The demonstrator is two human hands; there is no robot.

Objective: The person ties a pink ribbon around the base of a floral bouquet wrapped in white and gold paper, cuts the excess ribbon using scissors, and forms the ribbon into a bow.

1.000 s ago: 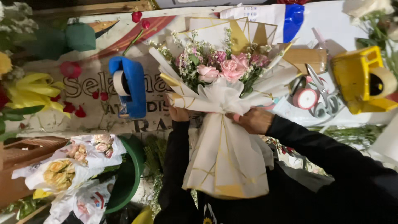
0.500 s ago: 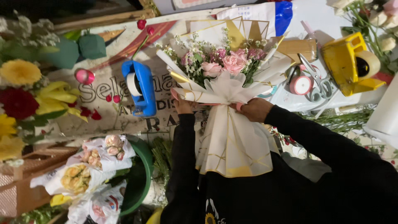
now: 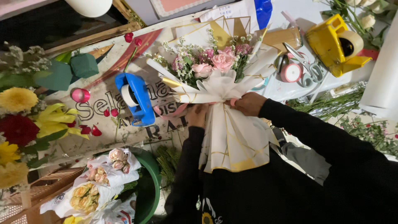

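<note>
A bouquet of pink roses (image 3: 215,62) wrapped in white paper with gold lines (image 3: 232,137) lies on the table in front of me, blooms pointing away. My left hand (image 3: 198,114) grips the narrow waist of the wrap from the left. My right hand (image 3: 248,103) closes on the same waist from the right. A pink ribbon (image 3: 172,113) trails off to the left of my left hand. Both sleeves are black.
A blue tape dispenser (image 3: 137,97) sits just left of the bouquet. Scissors (image 3: 306,68), a pink tape roll (image 3: 291,72) and a yellow tape dispenser (image 3: 338,43) lie at the right. Small wrapped bouquets (image 3: 95,186) stand in a green bucket (image 3: 151,182); yellow and red flowers (image 3: 16,124) crowd the left edge.
The view has shifted so the scene sits further right and lower. Both hands stay clamped on the bouquet's waist, the right one a little closer to the middle.
</note>
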